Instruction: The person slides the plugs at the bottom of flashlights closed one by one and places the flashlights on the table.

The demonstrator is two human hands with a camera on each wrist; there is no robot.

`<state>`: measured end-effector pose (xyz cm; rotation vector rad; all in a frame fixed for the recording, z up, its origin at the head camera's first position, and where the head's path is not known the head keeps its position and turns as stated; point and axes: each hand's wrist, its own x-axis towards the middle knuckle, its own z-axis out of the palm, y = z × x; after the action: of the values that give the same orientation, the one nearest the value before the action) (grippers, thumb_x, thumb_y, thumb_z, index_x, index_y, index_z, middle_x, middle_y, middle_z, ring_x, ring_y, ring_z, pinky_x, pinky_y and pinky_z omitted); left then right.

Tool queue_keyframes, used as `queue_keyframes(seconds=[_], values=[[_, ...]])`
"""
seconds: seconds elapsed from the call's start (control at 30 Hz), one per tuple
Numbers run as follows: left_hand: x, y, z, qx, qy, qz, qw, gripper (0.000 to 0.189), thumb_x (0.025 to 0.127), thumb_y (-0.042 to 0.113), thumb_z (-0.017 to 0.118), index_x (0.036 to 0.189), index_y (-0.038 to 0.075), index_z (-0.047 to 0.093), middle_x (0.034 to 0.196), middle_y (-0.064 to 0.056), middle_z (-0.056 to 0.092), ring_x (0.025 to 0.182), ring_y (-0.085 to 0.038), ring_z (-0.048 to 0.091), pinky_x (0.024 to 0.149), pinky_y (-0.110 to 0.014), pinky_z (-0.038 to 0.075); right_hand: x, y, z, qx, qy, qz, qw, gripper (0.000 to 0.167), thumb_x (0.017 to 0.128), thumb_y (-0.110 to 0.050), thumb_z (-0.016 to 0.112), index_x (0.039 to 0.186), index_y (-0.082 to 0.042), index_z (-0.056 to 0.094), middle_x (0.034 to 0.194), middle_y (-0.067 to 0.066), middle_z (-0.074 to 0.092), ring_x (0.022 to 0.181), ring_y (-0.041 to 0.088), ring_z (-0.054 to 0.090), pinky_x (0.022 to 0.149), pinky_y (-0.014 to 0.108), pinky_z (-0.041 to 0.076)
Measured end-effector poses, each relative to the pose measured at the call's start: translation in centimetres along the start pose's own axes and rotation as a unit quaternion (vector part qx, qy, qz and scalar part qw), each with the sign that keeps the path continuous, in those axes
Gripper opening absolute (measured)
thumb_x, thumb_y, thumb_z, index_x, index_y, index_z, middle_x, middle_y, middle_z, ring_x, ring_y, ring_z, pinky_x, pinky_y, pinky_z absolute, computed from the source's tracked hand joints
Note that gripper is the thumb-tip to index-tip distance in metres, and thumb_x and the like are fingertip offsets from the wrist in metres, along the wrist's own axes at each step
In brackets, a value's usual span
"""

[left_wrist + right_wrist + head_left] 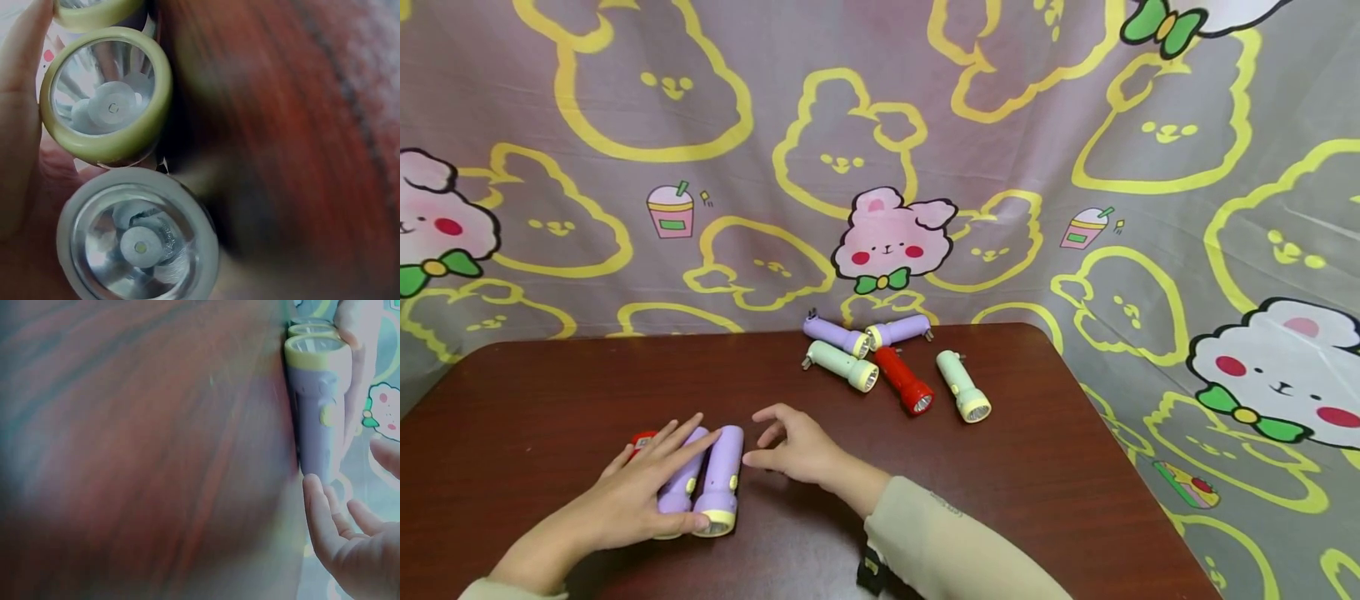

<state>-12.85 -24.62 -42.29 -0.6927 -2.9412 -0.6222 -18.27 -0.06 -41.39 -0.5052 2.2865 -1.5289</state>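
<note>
My left hand [643, 492] lies over a row of flashlights at the front left, fingers spread fairly straight across their bodies. Two purple flashlights [722, 479] lie side by side under it, their yellow-rimmed heads toward me. The thumb reaches across to the head of the right-hand one. A red flashlight [642, 439] shows only a small part past the fingers; the hand hides the rest. A grey-rimmed flashlight head [139, 244] fills the lower left wrist view. My right hand [801, 446], fingers loosely bent and holding nothing, is just right of the purple pair.
Farther back on the dark brown table [1037, 500] are two more purple flashlights [904, 330], two pale green flashlights [962, 383] and another red flashlight [904, 379]. Some have metal plug prongs sticking out at the tail. A curtain [775, 183] printed with rabbits hangs behind the table.
</note>
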Motion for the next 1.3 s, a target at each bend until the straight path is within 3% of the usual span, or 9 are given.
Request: queue_keyframes(seconds=[0.2, 0.37, 0.53, 0.73, 0.87, 1.3], values=[[0.1, 0.2, -0.1, 0.002, -0.005, 0.002, 1.0000, 0.094, 0.070, 0.064, 0.079, 0.151, 0.039, 0.038, 0.161, -0.009, 0.032, 0.139, -0.051, 0.035, 0.095, -0.076, 0.026, -0.5, 0.3, -2.3, -0.017, 0.014, -0.035, 0.9991, 0.044, 0.085, -0.008, 0.077, 0.125, -0.001, 0.060, 0.098, 0.015, 0.068, 0.073, 0.011, 0.064, 0.063, 0.018, 0.048], [0.0, 0.3, -0.1, -0.007, -0.005, 0.002, 1.0000, 0.093, 0.070, 0.062, 0.080, 0.150, 0.041, 0.038, 0.161, -0.009, 0.032, 0.139, -0.052, 0.035, 0.094, -0.076, 0.025, -0.6, 0.6, -4.5, -0.056, 0.033, -0.073, 0.9952, 0.040, 0.086, -0.009, 0.075, 0.123, -0.001, 0.061, 0.102, 0.018, 0.068, 0.081, 0.017, 0.068, 0.070, 0.018, 0.050], [-0.2, 0.2, 0.1, -0.015, -0.001, 0.006, 0.9999, 0.093, 0.069, 0.063, 0.080, 0.150, 0.041, 0.039, 0.163, -0.002, 0.031, 0.140, -0.051, 0.033, 0.095, -0.075, 0.024, -0.6, 0.8, -7.3, -0.106, 0.059, -0.096, 0.9880, 0.038, 0.088, -0.011, 0.073, 0.123, -0.002, 0.062, 0.106, 0.019, 0.068, 0.086, 0.020, 0.067, 0.079, 0.022, 0.053], [-0.1, 0.4, 0.0, -0.017, 0.005, 0.009, 0.9998, 0.095, 0.068, 0.061, 0.081, 0.150, 0.041, 0.039, 0.163, -0.003, 0.031, 0.148, -0.042, 0.027, 0.097, -0.075, 0.024, -0.5, 0.8, -10.9, -0.152, 0.096, -0.099, 0.9787, 0.038, 0.089, -0.011, 0.072, 0.125, -0.004, 0.061, 0.113, 0.021, 0.067, 0.098, 0.034, 0.066, 0.088, 0.043, 0.055], [0.0, 0.8, -0.2, -0.024, 0.002, 0.009, 0.9997, 0.095, 0.069, 0.061, 0.081, 0.151, 0.040, 0.038, 0.162, -0.006, 0.031, 0.150, -0.040, 0.023, 0.095, -0.077, 0.024, -0.1, 0.9, -12.5, -0.187, 0.122, -0.094, 0.9703, 0.039, 0.089, -0.012, 0.072, 0.126, -0.005, 0.062, 0.114, 0.019, 0.068, 0.103, 0.035, 0.065, 0.091, 0.046, 0.053], [0.3, 1.8, 0.0, -0.009, -0.001, 0.017, 0.9998, 0.085, 0.071, 0.066, 0.077, 0.146, 0.045, 0.043, 0.161, -0.006, 0.035, 0.148, -0.044, 0.024, 0.096, -0.082, 0.018, 2.0, 2.3, -13.1, -0.203, 0.133, -0.043, 0.9690, 0.042, 0.091, -0.015, 0.071, 0.129, -0.003, 0.060, 0.122, 0.021, 0.065, 0.118, 0.036, 0.060, 0.102, 0.048, 0.047]])
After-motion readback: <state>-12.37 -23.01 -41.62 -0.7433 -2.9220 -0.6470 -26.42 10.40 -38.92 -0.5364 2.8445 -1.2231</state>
